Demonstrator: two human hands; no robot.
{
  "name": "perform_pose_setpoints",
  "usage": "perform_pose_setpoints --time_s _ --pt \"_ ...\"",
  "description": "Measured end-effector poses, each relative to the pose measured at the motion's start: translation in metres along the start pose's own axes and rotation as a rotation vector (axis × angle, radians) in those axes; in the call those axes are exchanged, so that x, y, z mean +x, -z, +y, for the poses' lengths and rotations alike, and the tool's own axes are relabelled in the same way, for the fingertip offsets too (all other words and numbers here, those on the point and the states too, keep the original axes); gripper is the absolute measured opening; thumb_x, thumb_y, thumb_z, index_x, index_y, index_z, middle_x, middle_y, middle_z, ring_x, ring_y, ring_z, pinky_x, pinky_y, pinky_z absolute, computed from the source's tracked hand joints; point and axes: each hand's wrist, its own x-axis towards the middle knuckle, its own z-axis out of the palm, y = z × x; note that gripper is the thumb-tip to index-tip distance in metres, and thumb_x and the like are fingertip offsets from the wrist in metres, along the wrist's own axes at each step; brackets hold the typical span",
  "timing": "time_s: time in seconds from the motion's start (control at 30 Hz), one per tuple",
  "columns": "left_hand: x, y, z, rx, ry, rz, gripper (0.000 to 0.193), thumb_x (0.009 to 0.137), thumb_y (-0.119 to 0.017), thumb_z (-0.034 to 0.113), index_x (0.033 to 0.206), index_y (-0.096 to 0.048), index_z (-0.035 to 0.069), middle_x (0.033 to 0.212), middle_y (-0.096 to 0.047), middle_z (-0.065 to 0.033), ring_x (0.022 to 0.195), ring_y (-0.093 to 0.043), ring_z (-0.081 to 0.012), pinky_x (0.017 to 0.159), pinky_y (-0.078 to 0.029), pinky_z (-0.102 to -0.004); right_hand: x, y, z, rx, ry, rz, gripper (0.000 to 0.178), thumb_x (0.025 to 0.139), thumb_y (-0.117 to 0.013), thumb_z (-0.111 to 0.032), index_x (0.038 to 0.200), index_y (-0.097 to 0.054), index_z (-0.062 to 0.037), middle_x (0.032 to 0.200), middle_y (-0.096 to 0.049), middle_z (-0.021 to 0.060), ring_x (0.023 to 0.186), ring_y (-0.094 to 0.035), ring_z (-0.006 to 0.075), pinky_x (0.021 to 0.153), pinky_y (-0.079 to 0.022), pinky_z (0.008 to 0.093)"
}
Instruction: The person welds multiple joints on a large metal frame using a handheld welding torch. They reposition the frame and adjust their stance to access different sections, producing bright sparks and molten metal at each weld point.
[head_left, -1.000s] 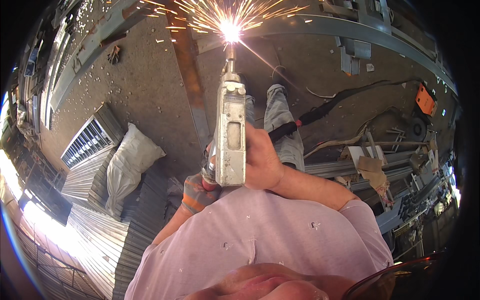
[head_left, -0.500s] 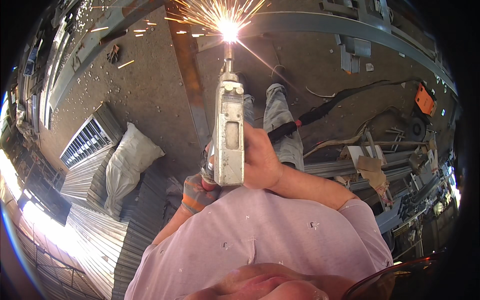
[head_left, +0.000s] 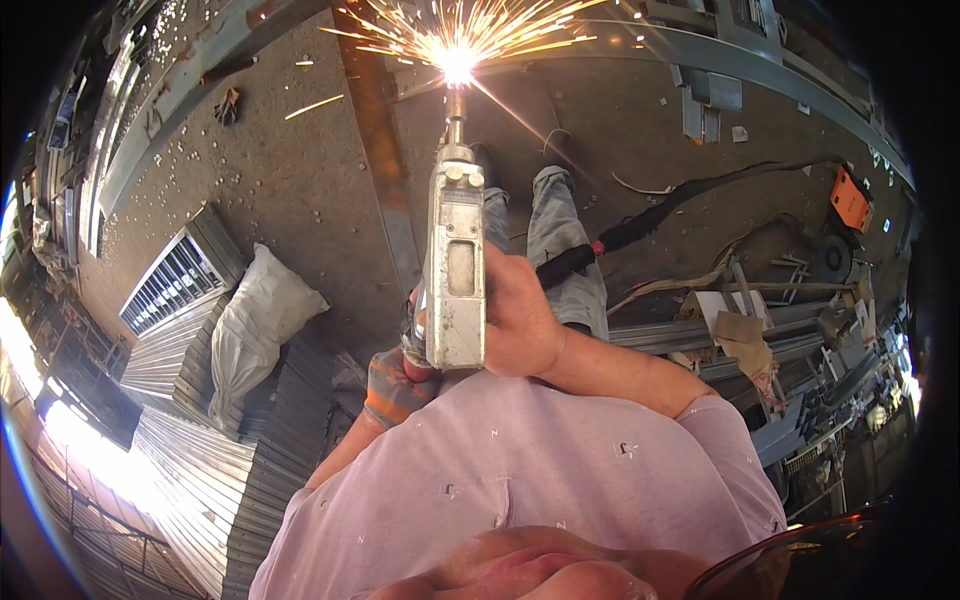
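Note:
A silver handheld laser torch (head_left: pixel 458 255) points away from my body, with its narrow nozzle (head_left: pixel 457 105) at a bright spot on a long metal beam (head_left: pixel 640 45). Sparks (head_left: pixel 480 30) fan out from that spot and hide the metal there. My bare right hand (head_left: pixel 525 320) is wrapped round the torch from the right side; its fingertips are behind the body. Lower on the left, my left hand (head_left: pixel 390 388), in a grey and orange glove, closes round the torch's cable (head_left: pixel 416 371) near a red part. The torch body partly covers its fingers.
A white sack (head_left: pixel 265 320) lies on corrugated sheets (head_left: pixel 190 460) at left. A rusty flat bar (head_left: pixel 372 130) runs along the floor. A black-sleeved hose (head_left: pixel 640 225) passes my legs at right. Metal profiles (head_left: pixel 660 350), cardboard (head_left: pixel 740 340) and an orange box (head_left: pixel 850 200) lie beyond.
The torch has shifted very slightly left. The spark spray now spreads wider to the right, with fewer streaks at left. Both hands keep their hold.

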Motion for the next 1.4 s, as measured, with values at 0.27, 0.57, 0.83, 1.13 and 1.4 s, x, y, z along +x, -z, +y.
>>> perform_pose_setpoints --time_s 0.27,0.57,0.83,1.13,1.4 --pt "-0.006 -0.012 -0.011 -0.099 -0.154 0.203 0.016 0.084 -0.066 0.015 0.097 -0.073 0.012 0.088 -0.074 -0.0121 0.078 -0.071 -0.0357 0.069 -0.056 -0.0427 0.002 -0.003 -0.001 0.025 -0.089 0.034 0.031 0.092 -0.075 0.001 0.12 -0.062 0.0019 0.104 -0.078 0.009 0.095 -0.075 0.0162 0.085 -0.061 0.0344" --pt "-0.022 -0.022 -0.023 -0.117 0.01 0.064 0.026 0.086 -0.072 0.023 0.11 -0.076 0.013 0.094 -0.076 -0.0102 0.082 -0.072 -0.0352 0.071 -0.056 -0.0431 -0.008 -0.003 -0.012 -0.052 -0.113 -0.056 0.044 0.091 -0.081 -0.001 0.129 -0.059 0.0013 0.107 -0.077 0.0093 0.099 -0.075 0.0162 0.09 -0.061 0.0348" --pt "-0.007 -0.01 -0.019 -0.087 -0.039 0.059 0.031 0.084 -0.076 0.022 0.113 -0.076 0.011 0.097 -0.078 -0.0083 0.084 -0.073 -0.0346 0.074 -0.057 -0.0418 -0.007 0.004 -0.017 -0.039 -0.045 0.007 0.042 0.092 -0.083 -0.006 0.128 -0.06 -0.0029 0.11 -0.077 0.0114 0.099 -0.077 0.0179 0.086 -0.065 0.0365" --pt "0.0 -0.001 -0.03 -0.147 -0.013 -0.005 0.043 0.081 -0.071 0.021 0.122 -0.074 0.009 0.104 -0.079 -0.0069 0.091 -0.075 -0.0319 0.079 -0.057 -0.0389 0.005 0.011 -0.017 0.263 -0.297 0.045 0.032 0.108 -0.063 -0.033 0.126 -0.064 -0.006 0.116 -0.073 0.0189 0.098 -0.076 0.0279 0.086 -0.066 0.0454" --pt "0.003 0.004 -0.029 -0.033 -0.028 -0.044 0.043 0.079 -0.072 0.023 0.119 -0.075 0.01 0.105 -0.079 -0.0056 0.091 -0.074 -0.0295 0.08 -0.056 -0.037 0.007 0.015 -0.024 0.15 -0.196 0.011 0.047 0.089 -0.083 0.006 0.129 -0.06 -0.0037 0.116 -0.074 0.0138 0.103 -0.075 0.0193 0.084 -0.066 0.0374"
